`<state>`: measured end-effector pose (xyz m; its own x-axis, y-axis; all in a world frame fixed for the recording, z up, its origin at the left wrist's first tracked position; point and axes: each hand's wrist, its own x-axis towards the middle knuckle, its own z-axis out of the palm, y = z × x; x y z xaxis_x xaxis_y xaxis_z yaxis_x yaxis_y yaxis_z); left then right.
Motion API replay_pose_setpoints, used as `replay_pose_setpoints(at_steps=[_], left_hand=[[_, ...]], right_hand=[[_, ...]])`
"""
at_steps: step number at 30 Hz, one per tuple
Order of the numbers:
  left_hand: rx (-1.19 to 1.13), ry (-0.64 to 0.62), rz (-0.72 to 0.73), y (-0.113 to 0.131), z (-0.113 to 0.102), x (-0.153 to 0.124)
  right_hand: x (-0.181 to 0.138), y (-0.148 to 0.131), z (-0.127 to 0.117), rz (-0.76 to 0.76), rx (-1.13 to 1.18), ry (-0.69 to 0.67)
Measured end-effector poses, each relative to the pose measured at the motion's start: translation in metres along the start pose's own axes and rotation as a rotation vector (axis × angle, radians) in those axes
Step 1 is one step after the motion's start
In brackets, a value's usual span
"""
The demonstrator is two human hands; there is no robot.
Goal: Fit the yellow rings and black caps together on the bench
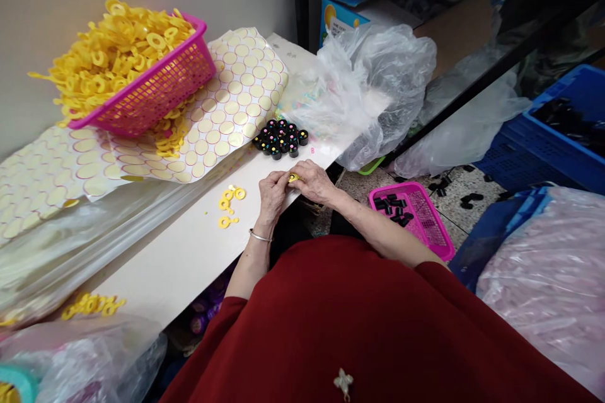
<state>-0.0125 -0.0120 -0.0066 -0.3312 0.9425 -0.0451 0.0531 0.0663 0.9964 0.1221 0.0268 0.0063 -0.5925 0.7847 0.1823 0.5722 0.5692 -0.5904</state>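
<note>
Both my hands meet at the table's front edge, fingers pinched around one small yellow ring piece (293,177) with a dark spot in its middle. My left hand (273,194), with a bangle at the wrist, grips it from the left. From the other side, my right hand (312,181) closes on the same piece; the fingertips partly hide it. Just beyond my hands stands a cluster of black round caps (280,137) with coloured dots on top. Left of my left hand lie several loose yellow rings with short stems (227,204).
A pink basket (155,91) heaped with yellow rings stands on a sticker sheet (236,88) on the white table (155,264). Clear plastic bags (378,75) hang over the far end. A pink tray (432,227) with black pieces and a blue crate (505,148) are to the right.
</note>
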Motion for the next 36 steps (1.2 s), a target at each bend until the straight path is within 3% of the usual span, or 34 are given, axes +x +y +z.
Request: replay_pose_setpoints(at_steps=[5,13,16,20,23,31,36], left_hand=[[0.137,-0.005,0.082,-0.001,0.0,0.0],[0.154,0.005,0.081,-0.002,0.003,-0.001],[0.085,0.003,0.032,-0.002,0.006,0.0],[-0.111,0.051,-0.143,0.0,0.012,0.002],[-0.139,0.08,-0.166,0.003,0.017,0.001],[-0.022,0.069,-0.057,-0.001,0.014,-0.005],[-0.057,0.102,-0.069,-0.005,0.016,-0.004]], right_hand=[[-0.004,0.006,0.013,0.092,0.227,0.12],[-0.007,0.004,0.019,0.209,0.502,0.183],[-0.006,0.003,0.018,0.232,0.585,0.178],[-0.006,0.0,0.017,0.238,0.65,0.159],[-0.007,0.0,0.015,0.208,0.674,0.132],[-0.009,0.008,0.008,0.069,0.539,0.003],[-0.01,0.0,-0.001,0.089,0.156,-0.086]])
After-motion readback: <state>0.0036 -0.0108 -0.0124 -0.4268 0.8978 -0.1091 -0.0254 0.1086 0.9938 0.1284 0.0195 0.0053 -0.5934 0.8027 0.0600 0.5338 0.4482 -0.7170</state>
